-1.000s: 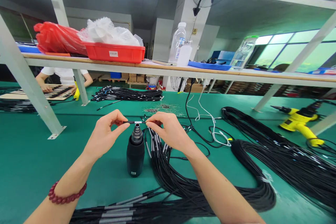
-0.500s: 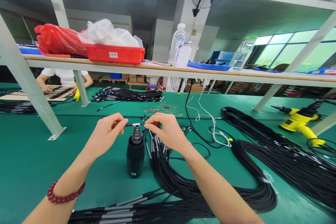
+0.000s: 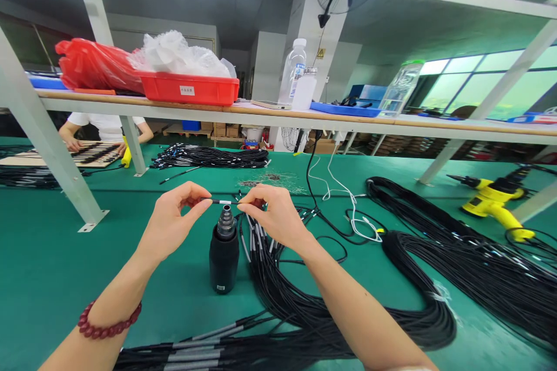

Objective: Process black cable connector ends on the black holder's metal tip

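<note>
My left hand (image 3: 174,217) and my right hand (image 3: 272,214) each pinch one end of a thin black cable end with a white sleeve (image 3: 224,202), held level between them. It hangs just above the metal nozzle of a black heat gun (image 3: 224,255) that stands upright on the green table (image 3: 43,266). Under my right hand lies a bundle of black cables with white-sleeved ends (image 3: 278,284). A red bead bracelet (image 3: 108,322) is on my left wrist.
Big coils of black cable (image 3: 478,266) cover the right side. A yellow power tool (image 3: 496,206) lies at far right. A shelf carries a red tray (image 3: 189,87) and bottles (image 3: 293,72). Another person (image 3: 104,127) works at back left. White shelf legs (image 3: 47,151) stand at left.
The cable end dipped slightly toward the nozzle half a second ago and is back up a little now. Both hands keep their pinch and have hardly shifted.
</note>
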Demonstrator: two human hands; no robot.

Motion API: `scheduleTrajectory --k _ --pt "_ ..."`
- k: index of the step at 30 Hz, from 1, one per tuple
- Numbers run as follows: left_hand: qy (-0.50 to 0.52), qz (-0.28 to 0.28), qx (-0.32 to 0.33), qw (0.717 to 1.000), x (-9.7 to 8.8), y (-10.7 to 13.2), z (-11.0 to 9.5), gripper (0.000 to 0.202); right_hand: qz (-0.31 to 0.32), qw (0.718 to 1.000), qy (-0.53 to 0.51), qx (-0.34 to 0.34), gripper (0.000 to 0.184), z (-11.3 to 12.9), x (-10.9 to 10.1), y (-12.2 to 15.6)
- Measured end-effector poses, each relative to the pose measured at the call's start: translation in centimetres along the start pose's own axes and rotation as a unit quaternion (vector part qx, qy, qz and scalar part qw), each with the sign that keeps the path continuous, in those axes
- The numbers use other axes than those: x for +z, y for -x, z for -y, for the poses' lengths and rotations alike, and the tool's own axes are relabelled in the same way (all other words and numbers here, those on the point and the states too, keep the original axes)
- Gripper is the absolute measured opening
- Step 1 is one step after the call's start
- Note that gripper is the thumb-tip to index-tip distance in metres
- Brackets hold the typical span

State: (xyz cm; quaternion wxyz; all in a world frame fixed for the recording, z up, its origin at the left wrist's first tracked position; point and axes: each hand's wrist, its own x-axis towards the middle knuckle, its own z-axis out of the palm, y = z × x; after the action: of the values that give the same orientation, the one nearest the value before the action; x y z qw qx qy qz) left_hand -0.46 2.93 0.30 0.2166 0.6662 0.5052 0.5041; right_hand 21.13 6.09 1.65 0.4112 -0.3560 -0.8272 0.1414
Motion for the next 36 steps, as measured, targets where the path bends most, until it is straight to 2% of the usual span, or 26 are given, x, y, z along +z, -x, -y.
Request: scheduleTrajectory --k 8,12,16,19,24,27,32,36 --pt "-0.109 0.065 0.005 0.992 -0.1 0.8 -0.8 0.032 0.048 0.998 0.027 0.001 0.023 0.4 -0.6 0.4" --pt "-0.147 0.061 0.018 0.987 0.3 0.8 -0.7 0.041 0.072 0.997 0.034 -0.004 0.028 0.8 -0.6 0.4" --pt "-0.146 0.049 0.004 0.988 0.5 0.7 -0.6 0.049 0.081 0.996 0.038 0.009 0.034 1.2 -0.5 0.4" --pt "-0.137 0.055 0.007 0.989 0.4 0.6 -0.6 0.047 0.067 0.997 0.039 0.010 0.032 1.0 -0.4 0.3" --pt "-0.090 0.058 0.011 0.994 0.3 0.4 -0.4 0.029 0.026 0.999 0.019 0.013 0.020 0.2 -0.1 0.0" --pt "-0.065 0.057 0.014 0.996 0.2 0.6 -0.5 0.024 0.013 1.000 -0.006 0.004 0.020 0.2 -0.2 0.2" --pt "-0.051 0.072 0.004 0.996 -0.5 1.8 -1.5 0.029 0.011 0.999 -0.032 -0.006 0.019 1.2 -0.9 1.4" --pt "-0.085 0.101 0.001 0.991 -0.7 3.1 -2.0 0.037 0.014 0.999 -0.034 -0.016 0.019 2.3 -1.1 2.6"
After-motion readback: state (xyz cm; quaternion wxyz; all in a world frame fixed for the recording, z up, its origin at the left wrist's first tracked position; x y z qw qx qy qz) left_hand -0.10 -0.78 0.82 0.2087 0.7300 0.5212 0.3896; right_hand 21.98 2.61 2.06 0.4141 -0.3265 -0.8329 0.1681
